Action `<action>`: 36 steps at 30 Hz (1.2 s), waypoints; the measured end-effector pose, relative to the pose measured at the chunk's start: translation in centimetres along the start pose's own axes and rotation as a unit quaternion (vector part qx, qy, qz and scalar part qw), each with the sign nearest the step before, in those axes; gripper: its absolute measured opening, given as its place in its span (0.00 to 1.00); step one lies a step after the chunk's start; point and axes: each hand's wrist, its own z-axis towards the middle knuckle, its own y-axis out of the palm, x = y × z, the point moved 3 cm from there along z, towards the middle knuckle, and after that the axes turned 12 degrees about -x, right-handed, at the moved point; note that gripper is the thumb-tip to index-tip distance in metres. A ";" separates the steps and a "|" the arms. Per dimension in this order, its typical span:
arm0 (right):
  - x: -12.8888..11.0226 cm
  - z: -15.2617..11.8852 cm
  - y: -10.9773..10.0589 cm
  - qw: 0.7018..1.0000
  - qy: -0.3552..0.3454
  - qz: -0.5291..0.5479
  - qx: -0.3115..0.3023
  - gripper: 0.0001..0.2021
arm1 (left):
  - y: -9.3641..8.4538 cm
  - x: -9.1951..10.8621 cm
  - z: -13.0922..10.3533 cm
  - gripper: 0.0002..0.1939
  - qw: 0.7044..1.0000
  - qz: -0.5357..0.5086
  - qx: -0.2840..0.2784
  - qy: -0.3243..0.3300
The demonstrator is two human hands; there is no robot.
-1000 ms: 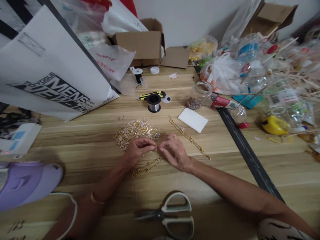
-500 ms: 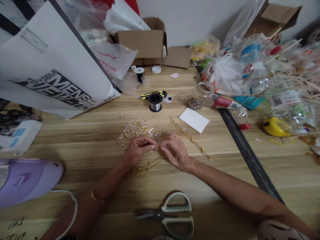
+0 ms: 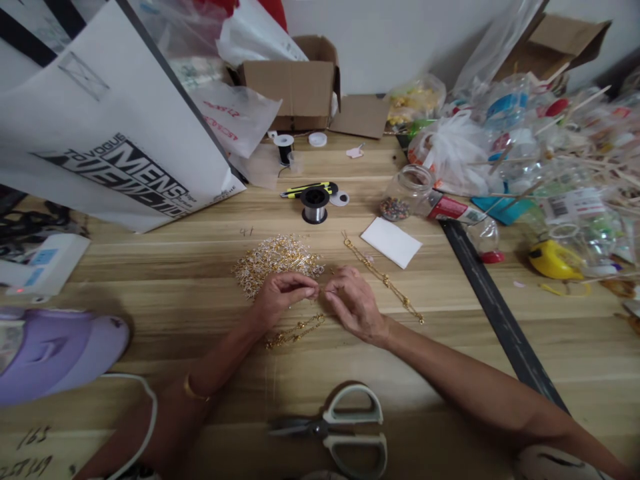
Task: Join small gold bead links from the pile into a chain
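Thumb and fingertips of my left hand are pinched together beside a pile of small gold and clear beads. My right hand faces it with bent fingers, thumb and index tip pressed together. A small gap separates the fingertips; whatever they hold is too small to make out. Below my left hand lies a gold chain. Another gold chain stretches diagonally to the right of my right hand. Scissors with pale handles lie nearer to me.
Behind the hands are a wire spool, a yellow-black cutter, a white pad and a bead jar. Plastic bottles crowd the right. A white bag and a purple object stand left.
The view has shifted slightly, so the things at the back appear a little further right. The hands keep nearly the same pose, fingertips still close together.
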 end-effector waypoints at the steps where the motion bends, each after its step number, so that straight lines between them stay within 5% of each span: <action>1: 0.0 0.0 0.0 1.000 0.001 0.000 0.000 0.03 | 0.0 0.0 0.0 0.06 1.000 0.004 -0.001 -0.003; 36: 0.2 0.0 0.2 1.000 0.008 -0.009 -0.019 0.04 | 0.1 0.1 -0.1 0.05 1.000 0.028 0.005 -0.005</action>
